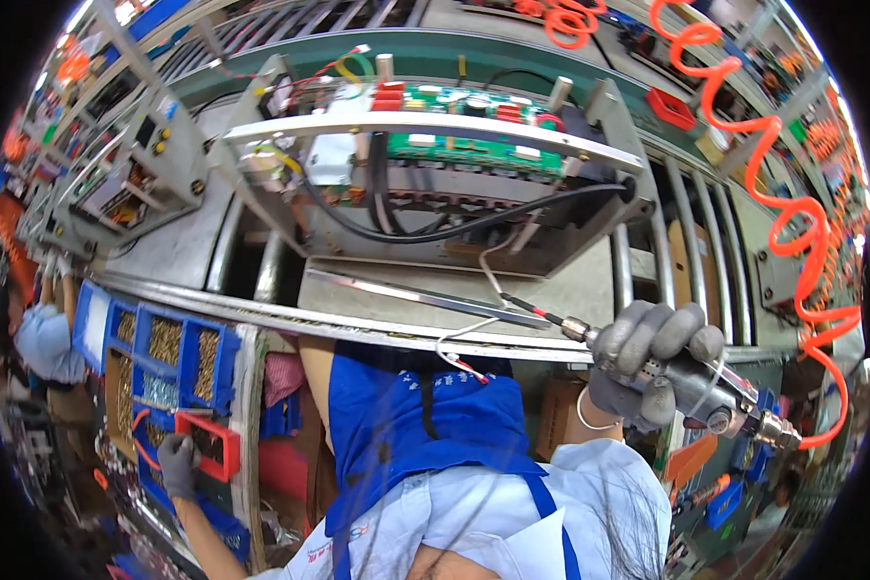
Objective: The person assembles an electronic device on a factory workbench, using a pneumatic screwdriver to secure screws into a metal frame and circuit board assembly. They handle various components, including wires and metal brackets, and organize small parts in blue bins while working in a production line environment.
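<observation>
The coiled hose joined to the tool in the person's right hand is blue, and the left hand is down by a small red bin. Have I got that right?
Not quite: the coiled hose is orange, not blue, as the head view shows. It does join the tool in the right hand, and the left hand is by a small red bin.

Open metal chassis [435, 253] on a grey board [585, 288] atop a roller conveyor [661, 246].
</observation>
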The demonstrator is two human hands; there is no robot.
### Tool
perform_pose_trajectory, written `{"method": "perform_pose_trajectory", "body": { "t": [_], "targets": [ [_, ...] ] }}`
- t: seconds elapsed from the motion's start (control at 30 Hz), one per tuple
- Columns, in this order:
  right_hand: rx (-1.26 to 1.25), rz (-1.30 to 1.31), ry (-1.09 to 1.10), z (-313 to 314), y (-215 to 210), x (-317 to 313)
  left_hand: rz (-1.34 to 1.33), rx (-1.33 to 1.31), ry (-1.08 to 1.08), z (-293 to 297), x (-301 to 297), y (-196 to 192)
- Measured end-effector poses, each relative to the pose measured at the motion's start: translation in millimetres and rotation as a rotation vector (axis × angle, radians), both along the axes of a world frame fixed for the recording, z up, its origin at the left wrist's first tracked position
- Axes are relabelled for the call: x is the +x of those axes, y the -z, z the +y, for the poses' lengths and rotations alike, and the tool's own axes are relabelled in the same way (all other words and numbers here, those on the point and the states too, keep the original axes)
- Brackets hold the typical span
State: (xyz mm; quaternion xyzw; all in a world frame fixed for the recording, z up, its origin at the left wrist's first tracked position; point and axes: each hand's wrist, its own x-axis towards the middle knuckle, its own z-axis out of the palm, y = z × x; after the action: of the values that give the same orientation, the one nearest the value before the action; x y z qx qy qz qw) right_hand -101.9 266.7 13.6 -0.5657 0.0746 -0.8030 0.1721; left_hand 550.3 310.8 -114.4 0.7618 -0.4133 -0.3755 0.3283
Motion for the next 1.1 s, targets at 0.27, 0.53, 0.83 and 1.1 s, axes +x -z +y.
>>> {"method": "perform_pose_trajectory", "body": {
  "t": [0.27, 0.53, 0.83, 1.1],
  "targets": [
    [0.022, 0.003, -0.027, -5, -3, 13, 0.285, -0.208, -0.190, 21, -6, -3],
    [-0.021, -0.041, -0.131, -20, -12, 43, 1.033, -0.422, -0.054, -44, -184, -87],
    [0.028, 0.018, -0.200, -11, -30, 55, 1.557, 0.387, 0.362, -122, -427, -48],
    [-0.050, 0.073, -0.003, -6, -25, 37, 1.703, 0.392, 0.490, -129, -459, -63]
  ]
}}
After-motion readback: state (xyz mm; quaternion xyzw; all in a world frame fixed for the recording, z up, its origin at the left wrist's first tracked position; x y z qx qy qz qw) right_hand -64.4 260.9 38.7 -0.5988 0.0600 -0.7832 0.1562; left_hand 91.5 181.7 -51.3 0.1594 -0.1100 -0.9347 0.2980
